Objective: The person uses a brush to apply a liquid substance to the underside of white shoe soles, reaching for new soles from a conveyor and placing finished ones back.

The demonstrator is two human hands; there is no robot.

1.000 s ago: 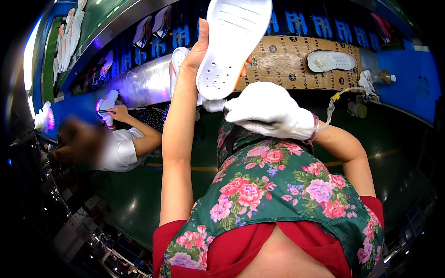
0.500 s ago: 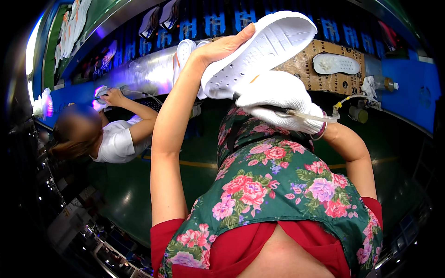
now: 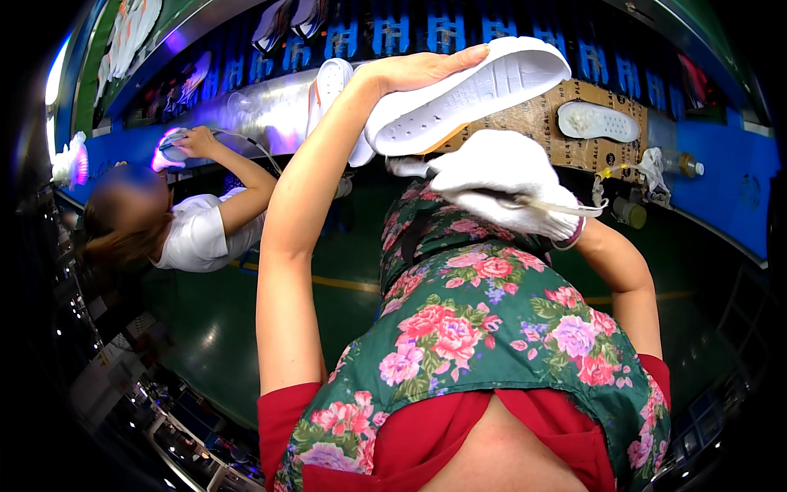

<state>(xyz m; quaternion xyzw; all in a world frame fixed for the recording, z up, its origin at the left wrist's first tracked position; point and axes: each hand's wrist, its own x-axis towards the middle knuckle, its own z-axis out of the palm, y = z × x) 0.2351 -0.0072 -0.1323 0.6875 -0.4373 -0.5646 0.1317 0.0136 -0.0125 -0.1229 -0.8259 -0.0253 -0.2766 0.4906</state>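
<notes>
A white shoe sole (image 3: 484, 86) is held up tilted over the bench, its hollow inner side facing me and an orange strip showing on its lower edge. My bare left hand (image 3: 422, 72) grips it along the far edge, thumb side over the rim. Below the sole, my right hand (image 3: 502, 170) wears a white knit glove and is closed round a brush (image 3: 408, 167) joined to a thin clear tube (image 3: 566, 210). The brush tip points left and lies just under the sole's heel or toe end, apart from it.
Another white sole (image 3: 598, 121) lies on printed cardboard (image 3: 525, 123) at the right. White shoe parts (image 3: 332, 86) stand left of my hand. Behind runs a rack with blue holders (image 3: 392, 37). A bottle (image 3: 689, 166) stands far right. A co-worker (image 3: 193, 225) works at the left.
The sole has turned flatter and shifted slightly right. My gloved hand has moved a little down and right, and the brush tip, earlier at the sole's edge, now shows clear below it.
</notes>
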